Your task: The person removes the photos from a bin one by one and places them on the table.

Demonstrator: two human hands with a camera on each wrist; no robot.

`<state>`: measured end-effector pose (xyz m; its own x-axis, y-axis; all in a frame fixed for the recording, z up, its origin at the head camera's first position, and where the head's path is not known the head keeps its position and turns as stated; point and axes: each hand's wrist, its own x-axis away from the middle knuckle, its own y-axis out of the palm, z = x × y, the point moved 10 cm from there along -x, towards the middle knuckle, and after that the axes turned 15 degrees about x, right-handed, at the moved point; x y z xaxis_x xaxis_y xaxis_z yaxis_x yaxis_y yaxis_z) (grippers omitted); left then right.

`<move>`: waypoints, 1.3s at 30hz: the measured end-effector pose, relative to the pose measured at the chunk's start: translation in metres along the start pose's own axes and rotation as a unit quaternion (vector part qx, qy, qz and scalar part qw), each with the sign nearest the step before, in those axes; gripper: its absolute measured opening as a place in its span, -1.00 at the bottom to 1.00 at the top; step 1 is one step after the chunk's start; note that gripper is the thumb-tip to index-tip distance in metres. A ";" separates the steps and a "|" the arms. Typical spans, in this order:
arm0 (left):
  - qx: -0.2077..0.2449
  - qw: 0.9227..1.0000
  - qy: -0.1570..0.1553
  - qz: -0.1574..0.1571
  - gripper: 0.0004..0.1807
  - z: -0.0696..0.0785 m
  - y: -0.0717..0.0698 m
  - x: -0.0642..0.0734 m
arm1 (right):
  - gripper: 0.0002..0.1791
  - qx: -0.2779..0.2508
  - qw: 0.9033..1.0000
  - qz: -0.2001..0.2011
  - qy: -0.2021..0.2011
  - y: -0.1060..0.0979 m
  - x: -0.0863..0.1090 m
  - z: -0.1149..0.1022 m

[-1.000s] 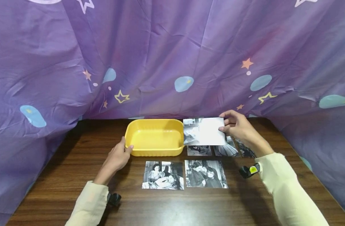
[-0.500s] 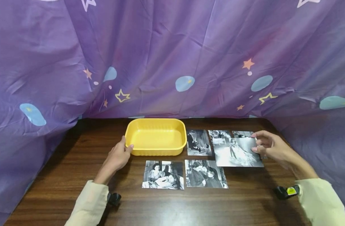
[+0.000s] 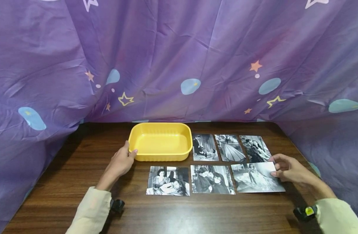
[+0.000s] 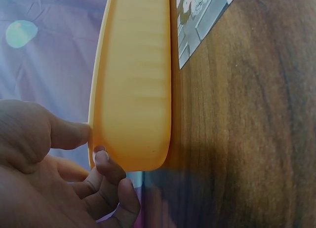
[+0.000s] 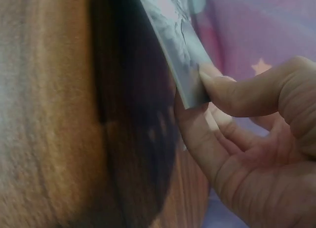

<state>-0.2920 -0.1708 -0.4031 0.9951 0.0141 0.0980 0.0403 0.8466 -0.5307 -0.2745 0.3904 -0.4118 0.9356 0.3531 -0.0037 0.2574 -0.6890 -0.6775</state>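
Observation:
A yellow plastic tray stands at the back of the wooden table, with nothing in it. My left hand grips its near left corner; the left wrist view has the thumb on the rim and fingers under the tray's side. My right hand pinches a black-and-white photo by its right edge, thumb on top and a finger beneath. In the right wrist view the photo is tilted, its held end above the table. Two photos lie in line to its left: one beside it, another farther left.
Behind the front row, right of the tray, lie three more photos: one beside the tray, a middle one and a right one. A purple curtain hangs behind the table and along its sides.
My right hand has carried the photo from beside the tray rightward and toward me, down to the right end of the front row. The left hand and tray stay put.

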 end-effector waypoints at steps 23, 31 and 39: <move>-0.002 1.000 -0.002 0.000 -0.24 0.001 0.000 0.001 | -0.52 0.227 0.967 0.053 0.099 0.007 -0.009 0.004; -0.001 1.000 -0.005 -0.004 -0.24 -0.001 0.002 0.001 | -0.52 0.266 0.954 0.047 0.127 0.006 -0.008 0.005; 0.001 1.000 -0.004 -0.001 -0.23 -0.001 0.000 0.001 | -0.52 0.281 0.948 0.037 0.145 0.005 -0.007 0.007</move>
<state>-0.2908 -0.1713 -0.4043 0.9942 0.0163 0.1066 0.0427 0.8481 -0.5282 -0.2817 0.3883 -0.4201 0.9941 0.0725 0.0804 0.0950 -0.2299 -0.9686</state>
